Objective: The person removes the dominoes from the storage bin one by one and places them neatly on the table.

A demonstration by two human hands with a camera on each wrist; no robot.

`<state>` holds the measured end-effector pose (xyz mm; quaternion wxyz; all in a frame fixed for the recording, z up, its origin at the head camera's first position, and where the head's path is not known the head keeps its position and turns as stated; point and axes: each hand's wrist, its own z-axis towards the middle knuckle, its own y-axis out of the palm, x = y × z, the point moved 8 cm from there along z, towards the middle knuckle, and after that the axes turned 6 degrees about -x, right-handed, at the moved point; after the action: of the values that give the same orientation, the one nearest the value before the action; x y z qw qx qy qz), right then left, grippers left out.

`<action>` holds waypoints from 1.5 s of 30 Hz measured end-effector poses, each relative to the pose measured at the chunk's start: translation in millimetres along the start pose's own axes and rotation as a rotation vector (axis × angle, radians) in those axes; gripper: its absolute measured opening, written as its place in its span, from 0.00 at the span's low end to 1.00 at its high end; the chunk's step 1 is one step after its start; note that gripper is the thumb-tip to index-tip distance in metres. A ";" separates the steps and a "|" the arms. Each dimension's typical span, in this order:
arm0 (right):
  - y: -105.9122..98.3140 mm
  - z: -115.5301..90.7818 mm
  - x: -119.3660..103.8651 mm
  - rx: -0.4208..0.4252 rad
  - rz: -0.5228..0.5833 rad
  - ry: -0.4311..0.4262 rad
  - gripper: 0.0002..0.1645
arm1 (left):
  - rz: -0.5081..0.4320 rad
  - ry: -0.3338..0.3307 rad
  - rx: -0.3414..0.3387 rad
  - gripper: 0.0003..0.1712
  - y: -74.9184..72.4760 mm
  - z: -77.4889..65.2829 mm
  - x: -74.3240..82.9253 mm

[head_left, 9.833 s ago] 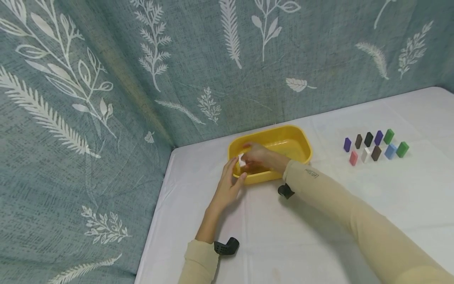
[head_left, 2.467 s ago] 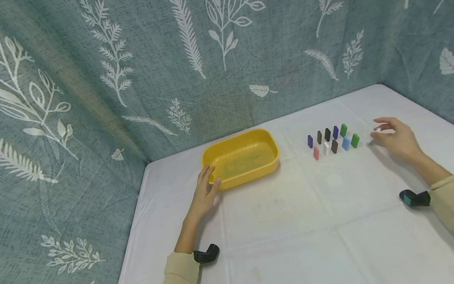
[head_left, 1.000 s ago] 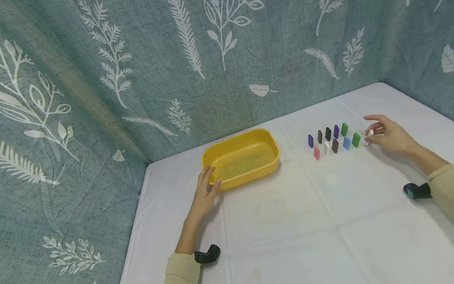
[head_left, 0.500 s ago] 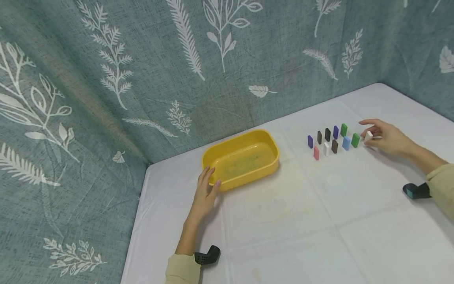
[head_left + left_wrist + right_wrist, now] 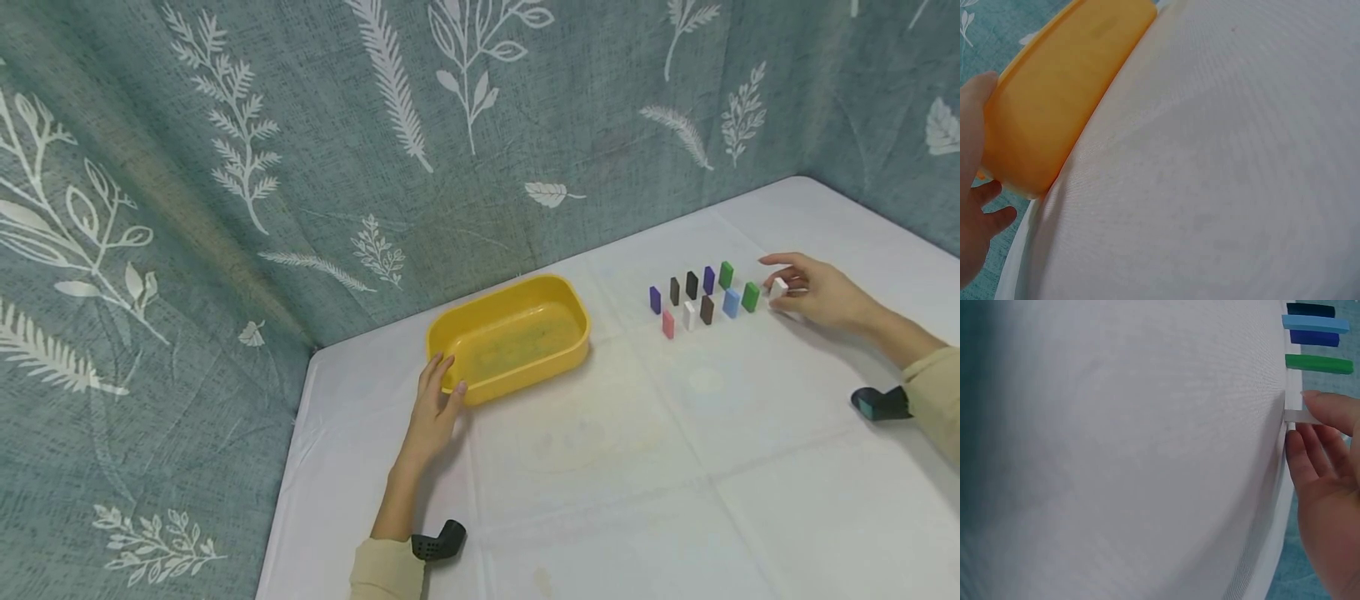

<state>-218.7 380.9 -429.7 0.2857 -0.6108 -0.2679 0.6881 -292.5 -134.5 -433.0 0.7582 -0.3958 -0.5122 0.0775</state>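
Note:
At the right of the head view, my right hand (image 5: 821, 293) pinches a small white domino (image 5: 779, 288) between thumb and fingers. It stands upright at the table, just right of a green domino (image 5: 751, 297). In the right wrist view the thumb lies along the white domino (image 5: 1299, 416), and the fingertips are behind it. My left hand (image 5: 432, 417) rests on the near left corner of a yellow plastic basin (image 5: 525, 379). Its fingers reach over the rim and the thumb touches the front wall. The basin has no objects in it.
Several upright dominoes stand in two rows left of the right hand, including pink (image 5: 668, 324), white (image 5: 689, 316), light blue (image 5: 731, 303) and black (image 5: 692, 285). A patterned teal curtain (image 5: 480, 208) hangs behind the white-covered table (image 5: 600, 483).
Since the oldest frame, my right hand has left the basin with a white domino and moved right to the rows. Lately it has brought the domino leftward beside the green one. My left hand stays put.

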 end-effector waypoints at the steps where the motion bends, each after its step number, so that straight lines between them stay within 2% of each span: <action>1: 0.0 0.2 -0.3 -0.002 0.002 -0.001 0.37 | -0.001 -0.001 -0.001 0.32 0.1 0.0 0.4; 20: -1.3 4.6 2.7 -0.040 0.033 0.072 0.39 | -0.005 -0.011 -0.010 0.32 -0.5 1.6 0.6; 35: -1.6 3.9 4.2 -0.056 0.059 0.094 0.40 | -0.008 -0.007 -0.004 0.32 -0.7 1.9 -0.1; 45: -4.8 -0.1 6.2 -0.034 0.068 0.086 0.40 | -0.001 0.004 -0.003 0.33 0.2 1.6 -0.1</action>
<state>-218.9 388.7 -430.6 0.2631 -0.6534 -0.2462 0.6658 -293.9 -133.6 -432.9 0.7589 -0.3966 -0.5110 0.0755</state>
